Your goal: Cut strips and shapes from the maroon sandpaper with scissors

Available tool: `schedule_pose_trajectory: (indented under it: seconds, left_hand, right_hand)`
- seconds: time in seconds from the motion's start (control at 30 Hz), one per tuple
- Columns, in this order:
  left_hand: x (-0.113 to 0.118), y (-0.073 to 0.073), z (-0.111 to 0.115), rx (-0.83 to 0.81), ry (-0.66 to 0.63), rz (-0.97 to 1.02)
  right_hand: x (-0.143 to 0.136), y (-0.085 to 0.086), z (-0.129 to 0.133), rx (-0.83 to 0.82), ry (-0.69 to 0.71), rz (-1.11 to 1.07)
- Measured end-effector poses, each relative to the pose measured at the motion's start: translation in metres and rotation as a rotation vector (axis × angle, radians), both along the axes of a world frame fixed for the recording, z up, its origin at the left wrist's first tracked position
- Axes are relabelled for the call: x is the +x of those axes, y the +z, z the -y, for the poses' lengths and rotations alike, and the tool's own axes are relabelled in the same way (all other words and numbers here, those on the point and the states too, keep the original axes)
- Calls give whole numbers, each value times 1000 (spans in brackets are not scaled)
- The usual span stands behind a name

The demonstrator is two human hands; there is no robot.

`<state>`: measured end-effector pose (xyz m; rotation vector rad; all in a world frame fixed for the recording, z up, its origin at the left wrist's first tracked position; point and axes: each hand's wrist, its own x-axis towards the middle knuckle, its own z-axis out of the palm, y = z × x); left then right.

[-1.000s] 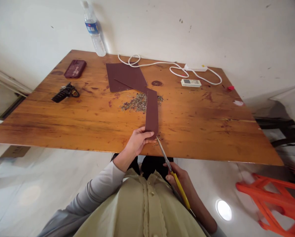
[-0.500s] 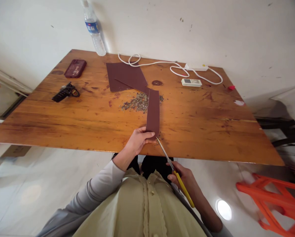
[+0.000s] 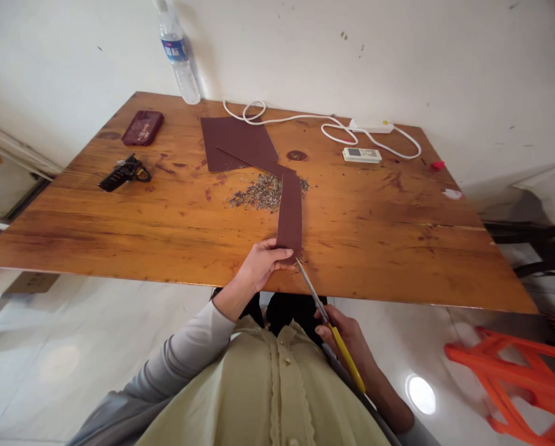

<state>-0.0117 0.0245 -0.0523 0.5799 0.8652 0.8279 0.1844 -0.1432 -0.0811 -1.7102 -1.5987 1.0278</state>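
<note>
Between thumb and fingers, my left hand (image 3: 264, 263) pinches the near end of a dark maroon strip (image 3: 290, 210), paper or thin card by its look. My right hand (image 3: 345, 334) grips yellow-handled scissors (image 3: 313, 290), whose blade tips touch or nearly touch the strip's lower right corner. Beyond the strip's far end lies another narrow maroon strip (image 3: 259, 162), partly over a larger maroon sheet (image 3: 233, 139). A heap of small thin clippings (image 3: 261, 192) spreads on the wooden table (image 3: 375, 248), some of it hidden behind the held strip.
At the back left stands a plastic bottle (image 3: 181, 68). A maroon phone case (image 3: 142, 128) and a black clamp-like object (image 3: 125, 173) lie left. Toward the back right are a white cable and power strip (image 3: 373, 126) and a remote control (image 3: 362, 155). An orange stool (image 3: 514, 371) is at floor right.
The held strip's far end has dipped slightly toward me. Both hands and the scissors stay almost in place; the whole view has shifted a little.
</note>
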Motion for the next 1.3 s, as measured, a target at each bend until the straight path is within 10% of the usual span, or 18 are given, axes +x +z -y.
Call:
schedule_pose_trajectory:
  seconds: [0.47,1.3]
  left_hand:
    - [2,-2,1,9,31,1]
    - [5,1,6,-17,137,5]
  right_hand:
    - [-13,-17,9,-101,4,-325]
    - [-17,-11,7,-35,-44,-113]
